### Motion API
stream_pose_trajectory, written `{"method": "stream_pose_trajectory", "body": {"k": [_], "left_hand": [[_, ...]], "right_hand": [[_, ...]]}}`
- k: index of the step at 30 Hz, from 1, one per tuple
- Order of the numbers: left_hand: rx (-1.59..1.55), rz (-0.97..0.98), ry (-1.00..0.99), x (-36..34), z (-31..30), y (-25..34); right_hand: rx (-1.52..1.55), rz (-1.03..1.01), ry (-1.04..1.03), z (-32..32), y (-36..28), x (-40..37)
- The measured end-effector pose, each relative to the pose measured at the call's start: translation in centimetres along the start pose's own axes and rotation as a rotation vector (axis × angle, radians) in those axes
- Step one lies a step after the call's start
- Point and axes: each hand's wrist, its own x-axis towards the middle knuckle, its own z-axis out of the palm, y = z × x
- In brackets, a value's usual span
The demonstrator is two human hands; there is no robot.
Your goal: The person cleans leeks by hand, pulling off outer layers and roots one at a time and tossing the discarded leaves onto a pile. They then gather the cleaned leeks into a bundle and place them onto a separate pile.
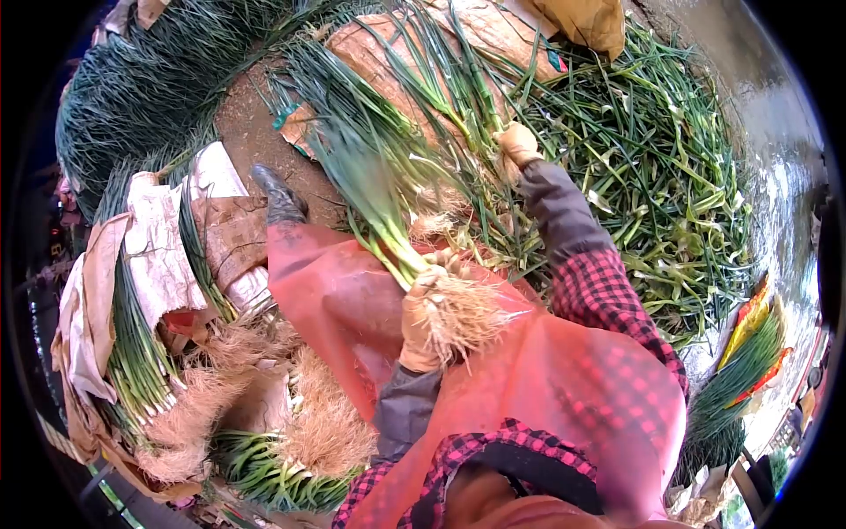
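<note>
My left hand (pixel 418 328), in what looks like a tan glove, is closed round a bunch of green onions (pixel 388 234) just above the roots. Its pale, stringy roots (pixel 463 316) fan out over my lap, and the green tops point up and away, partly blurred. Farther out, my right hand (pixel 517 146) is closed on some green onion stalks (pixel 476 97) at the edge of a pile. More loose green onions (pixel 339 84) lie on brown sacking (pixel 370 42) in front of me, their roots near my apron.
Trimmed green leaves (pixel 634 185) are heaped at the right. At the left, sacking-wrapped bunches (pixel 137 344) show masses of roots (pixel 326 423). A big stack of green onions (pixel 150 97) stands far left. My red apron (pixel 564 388) covers my legs; one boot (pixel 279 196) sticks out.
</note>
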Motion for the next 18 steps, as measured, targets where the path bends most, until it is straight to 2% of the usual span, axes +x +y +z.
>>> {"method": "stream_pose_trajectory", "body": {"k": [2, 4, 5, 6, 8, 9, 10, 12, 13, 14, 16, 17, 18], "left_hand": [[-0.007, -0.138, -0.262, 1.7, -1.7, -1.5], [0.127, -0.195, -0.072, 2.4, -1.2, -4.1], [0.124, -0.223, -0.122, 3.4, -2.4, -5.3], [0.222, -0.211, -0.047, 3.9, -2.8, -6.3], [0.269, -0.191, 0.038, 4.6, -2.9, -7.8], [0.273, -0.185, 0.039, 4.5, -3.3, -7.8], [0.276, -0.187, 0.043, 4.4, -4.0, -8.1], [0.480, 0.050, 0.081, 4.8, -5.3, -8.3], [0.457, 0.002, 0.105, 5.1, -5.7, -8.2], [0.455, 0.005, 0.104, 5.5, -6.0, -8.2], [0.382, 0.058, 0.128, 6.6, -6.3, -8.4], [0.374, -0.031, 0.124, 6.8, -6.7, -8.2], [0.365, -0.035, 0.128, 5.9, -6.0, -7.7]], "right_hand": [[0.292, -0.049, -0.151, -4.9, -2.5, -5.5], [0.612, -0.079, -0.342, -8.9, -4.7, -13.8], [0.688, -0.137, -0.370, -8.2, -4.6, -17.3], [0.766, -0.195, -0.399, -7.5, -4.5, -19.7], [0.834, -0.187, -0.443, -6.8, -4.7, -21.4], [0.832, -0.009, -0.568, -7.1, -4.8, -21.1], [1.000, -0.029, -0.643, -4.9, -3.4, -20.2], [0.637, -0.185, -0.361, -4.5, -4.2, -21.2], [0.596, -0.252, -0.132, -3.3, -3.6, -21.8], [0.494, -0.160, -0.240, -5.7, -4.5, -22.9], [0.898, -0.137, -0.261, -7.3, -3.9, -25.0], [1.003, -0.075, -0.143, -10.8, -3.6, -25.1], [1.102, -0.011, -0.024, -14.0, -2.6, -25.2]]}}
